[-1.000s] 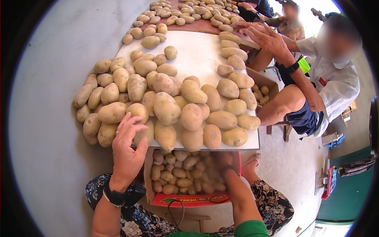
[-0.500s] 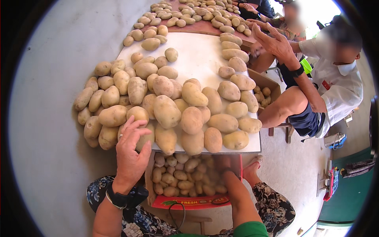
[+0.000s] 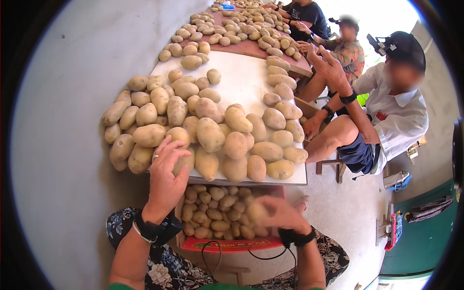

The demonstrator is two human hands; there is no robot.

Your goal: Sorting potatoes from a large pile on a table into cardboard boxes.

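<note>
My left hand [image 3: 168, 176] rests at the table's near edge, its fingers apart and lying against the potatoes [image 3: 150, 136] at the front of the pile. It grips none of them. Above the right part of a red cardboard box [image 3: 229, 245], my right hand [image 3: 282, 215] is blurred by motion, with its fingers round a potato [image 3: 257, 212]. Several smaller potatoes [image 3: 212, 212] fill that box, which stands under the table edge in front of my lap. Larger potatoes are heaped across the near half of the white tabletop [image 3: 237, 72].
A row of potatoes [image 3: 279, 80] runs along the tabletop's right edge. Beyond, a reddish table [image 3: 246, 50] bears many more. At right sits a person in a white shirt [image 3: 403, 116], hands raised; other people sit farther back. A wall [image 3: 63, 121] borders the left side.
My right hand has come up out of the box with a potato in it. The left hand stays against the pile. The view has shifted slightly.
</note>
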